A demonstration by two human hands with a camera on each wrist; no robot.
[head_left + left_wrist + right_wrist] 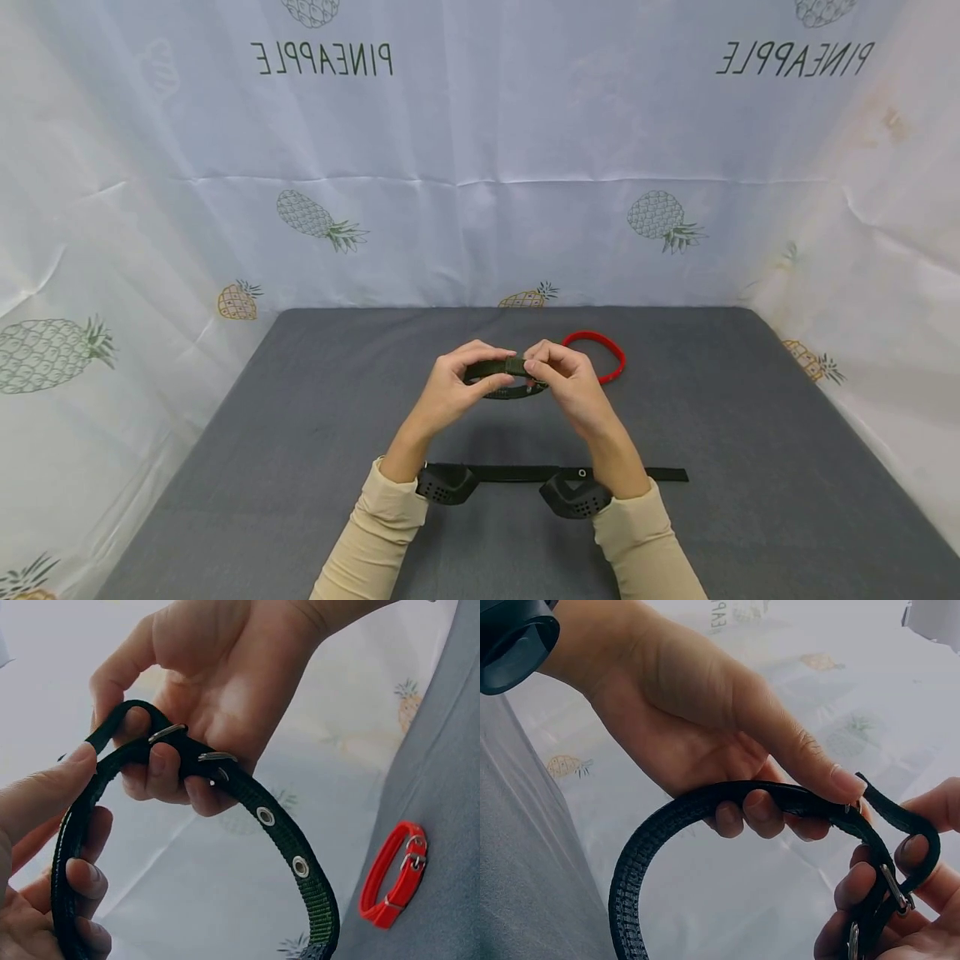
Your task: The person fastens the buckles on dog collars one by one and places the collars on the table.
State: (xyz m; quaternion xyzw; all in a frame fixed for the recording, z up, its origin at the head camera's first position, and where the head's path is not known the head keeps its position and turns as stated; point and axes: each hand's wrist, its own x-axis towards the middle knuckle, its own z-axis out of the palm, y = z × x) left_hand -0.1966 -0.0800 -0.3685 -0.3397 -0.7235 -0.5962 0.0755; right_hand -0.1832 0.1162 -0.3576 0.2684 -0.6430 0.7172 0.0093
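A dark green dog collar (491, 368), bent into a loop, is held up above the table between both hands. My left hand (442, 396) grips the strap, its thumb on one face and its fingers curled round the other. At the buckle end, my right hand (577, 387) pinches the webbing, fingers around the metal buckle (168, 733). The strap makes a small bend beside the buckle, over a right-hand fingertip. Metal eyelets (301, 866) line the collar's free part in the left wrist view.
A red collar (592, 335) with a metal buckle lies behind the right hand. A flat black strap (517, 473) stretches across the grey table (300, 467) beneath both wrists. White pineapple-print curtains (450, 125) surround the table at the back and sides.
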